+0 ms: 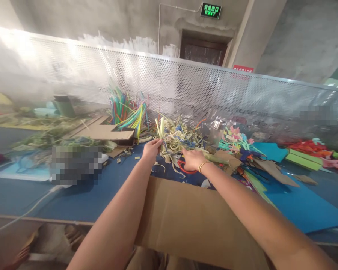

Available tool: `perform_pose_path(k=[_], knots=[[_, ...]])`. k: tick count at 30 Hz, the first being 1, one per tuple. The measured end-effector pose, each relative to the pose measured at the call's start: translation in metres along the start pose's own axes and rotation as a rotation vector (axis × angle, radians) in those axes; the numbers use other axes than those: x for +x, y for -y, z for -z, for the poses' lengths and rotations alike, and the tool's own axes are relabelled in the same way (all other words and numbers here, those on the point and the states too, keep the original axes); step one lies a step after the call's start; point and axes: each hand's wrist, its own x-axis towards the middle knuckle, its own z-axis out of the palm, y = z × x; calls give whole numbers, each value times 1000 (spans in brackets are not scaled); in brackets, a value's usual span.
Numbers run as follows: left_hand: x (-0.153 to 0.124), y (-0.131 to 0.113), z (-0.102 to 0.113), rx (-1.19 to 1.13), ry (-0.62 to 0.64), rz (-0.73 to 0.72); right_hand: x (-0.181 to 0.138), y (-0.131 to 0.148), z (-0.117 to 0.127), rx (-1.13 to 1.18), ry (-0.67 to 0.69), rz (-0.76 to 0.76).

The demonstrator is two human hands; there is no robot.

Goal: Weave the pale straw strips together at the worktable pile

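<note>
My left hand [153, 149] is closed, its fingertips pinching pale yellow-green husk-like strips [160, 129] that stand upright from the grip. Close to its right, my right hand [193, 159] reaches over the near edge of the scrap pile with its fingers stretched forward. A red loop, apparently a scissors handle [187, 172], shows under the right palm; the rest of it is hidden. Beyond both hands lies a tangled heap of dry husk-like strips [183, 137] with blue bits among it. A brown cardboard sheet [191, 221] spans my lap and the table edge beneath my forearms.
Colourful stems [126, 112] stand behind a cardboard box [107, 132] at left. A clear bottle [216, 131] and pastel paper flowers [235, 138] are right of the heap. Blue paper [307, 202] covers the right side. A perforated metal screen [146, 75] runs along the back.
</note>
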Motion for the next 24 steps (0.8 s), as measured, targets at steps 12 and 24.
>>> perform_pose_path(k=[12, 24], knots=[[0, -6, 2, -113, 20, -17, -49, -83, 62, 1037, 560, -14], [-2, -16, 2, -6, -60, -192, -42, 10, 2, 2065, 641, 90]])
